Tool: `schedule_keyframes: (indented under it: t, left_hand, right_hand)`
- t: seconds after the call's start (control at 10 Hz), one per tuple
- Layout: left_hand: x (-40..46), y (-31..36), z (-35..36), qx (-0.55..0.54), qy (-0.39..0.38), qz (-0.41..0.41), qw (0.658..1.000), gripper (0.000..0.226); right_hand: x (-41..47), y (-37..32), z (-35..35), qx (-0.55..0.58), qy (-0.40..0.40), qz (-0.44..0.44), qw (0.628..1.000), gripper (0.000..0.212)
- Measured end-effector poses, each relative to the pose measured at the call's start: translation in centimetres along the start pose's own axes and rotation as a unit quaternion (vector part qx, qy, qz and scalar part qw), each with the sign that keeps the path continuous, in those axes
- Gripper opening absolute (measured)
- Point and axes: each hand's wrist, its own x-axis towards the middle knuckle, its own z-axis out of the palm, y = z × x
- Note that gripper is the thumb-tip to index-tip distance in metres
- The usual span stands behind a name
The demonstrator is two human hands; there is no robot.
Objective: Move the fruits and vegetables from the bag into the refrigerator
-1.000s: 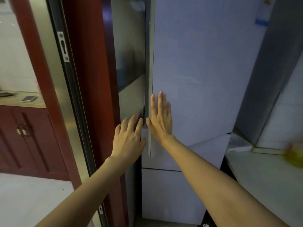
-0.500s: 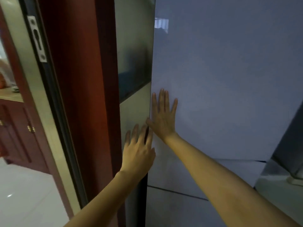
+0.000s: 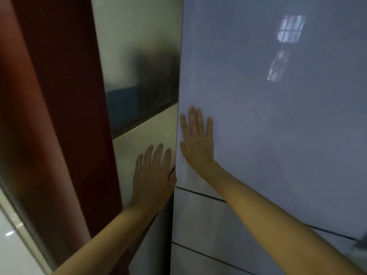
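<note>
The refrigerator's pale grey-blue upper door [image 3: 278,116] fills the right of the view and looks shut. My right hand [image 3: 197,139] lies flat on that door near its left edge, fingers spread, holding nothing. My left hand [image 3: 153,175] rests flat on the fridge's cream side panel [image 3: 147,133], just left of the door edge, thumb at the seam, fingers apart. A lower drawer front [image 3: 198,221] shows below. No bag, fruit or vegetables are in view.
A dark red wooden door frame [image 3: 65,116] stands close on the left, with white floor [image 3: 12,251] beyond it. A counter corner [image 3: 359,253] shows at the lower right.
The view has moved closer to the fridge. The gap at the door's left edge has closed. Both hands stay flat near the door's left edge; the left slid up to the seam.
</note>
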Motion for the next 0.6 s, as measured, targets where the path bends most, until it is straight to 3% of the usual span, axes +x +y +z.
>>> schedule_keyframes:
  t: [0.3,0.5,0.6]
  left_hand:
    - [0.7,0.1,1.0,-0.013,-0.064,0.011,0.998,0.059]
    - [-1.0,0.1,-1.4,-0.048,-0.131,0.013,0.990,0.059]
    - [-2.0,-0.3,-2.9,-0.044,-0.128,0.036,0.990,0.060]
  right_hand:
    - [0.2,0.1,0.4,-0.018,-0.028,-0.003,0.999,0.090]
    - [-0.5,0.6,-4.0,0.122,-0.110,-0.023,0.986,0.082]
    - [-2.0,1.5,-7.5,0.153,-0.158,0.023,0.975,0.071]
